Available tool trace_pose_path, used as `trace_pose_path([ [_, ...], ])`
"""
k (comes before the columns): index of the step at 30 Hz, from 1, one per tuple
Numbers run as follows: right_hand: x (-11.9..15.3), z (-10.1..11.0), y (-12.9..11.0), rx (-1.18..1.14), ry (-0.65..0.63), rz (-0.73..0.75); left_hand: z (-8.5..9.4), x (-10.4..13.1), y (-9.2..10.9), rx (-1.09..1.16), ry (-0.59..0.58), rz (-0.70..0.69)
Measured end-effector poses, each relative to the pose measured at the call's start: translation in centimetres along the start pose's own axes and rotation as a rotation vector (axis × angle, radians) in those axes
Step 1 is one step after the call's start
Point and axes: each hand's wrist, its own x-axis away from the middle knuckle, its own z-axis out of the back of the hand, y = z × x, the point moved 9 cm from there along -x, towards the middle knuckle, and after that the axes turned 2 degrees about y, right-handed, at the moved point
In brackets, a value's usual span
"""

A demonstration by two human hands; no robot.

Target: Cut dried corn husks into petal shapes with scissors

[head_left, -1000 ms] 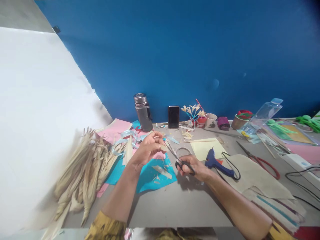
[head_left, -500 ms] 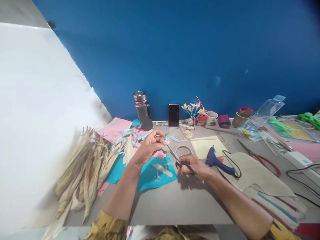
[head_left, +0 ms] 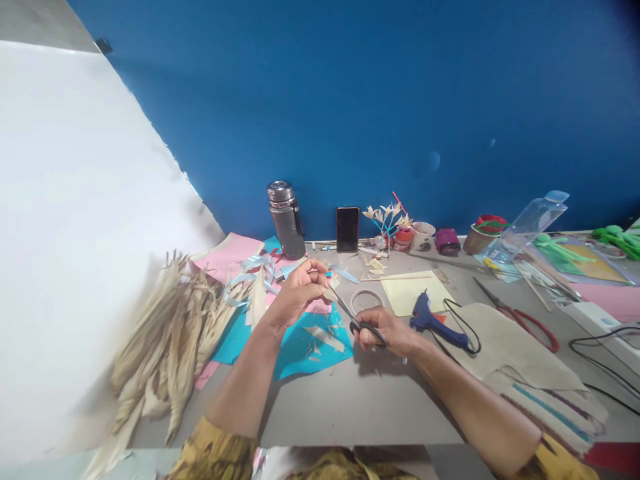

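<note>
My left hand (head_left: 303, 287) pinches a small pale piece of dried corn husk (head_left: 329, 294) above the table. In my right hand (head_left: 384, 328) is a pair of scissors (head_left: 344, 305) with dark handles, my fingers through the loops. The blades point up and left, their tips at the husk piece; whether they touch it I cannot tell. Below lies a bright blue sheet (head_left: 295, 357) strewn with husk scraps (head_left: 325, 338). A roll of tape (head_left: 367, 301) rests just behind my right hand. A heap of dried corn husks (head_left: 167, 353) lies to the left.
A blue glue gun (head_left: 436, 323) and red-handled shears (head_left: 525, 320) lie at right. At the back stand a grey flask (head_left: 287, 223), a phone (head_left: 347, 230), husk flowers on blue stems (head_left: 387, 220) and a clear bottle (head_left: 533, 223). A white power strip (head_left: 597, 330) sits far right.
Both hands stay in nearly the same place, with the scissor tips still at the husk piece. The whole view shifts very slightly; nothing is taken up or let go.
</note>
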Motion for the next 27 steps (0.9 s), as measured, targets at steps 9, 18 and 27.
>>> trace_pose_path([
  [9,-0.17,0.2,0.59,0.044,0.009,-0.011,0.41,-0.36,-0.65,0.007,-0.025,0.009],
  [18,-0.11,0.15,0.65,0.069,-0.004,0.009,0.4,-0.21,-0.53,0.006,-0.013,0.008],
  [27,-0.06,0.0,0.85,0.088,-0.016,0.012,0.41,-0.17,-0.11,-0.032,-0.092,-0.021],
])
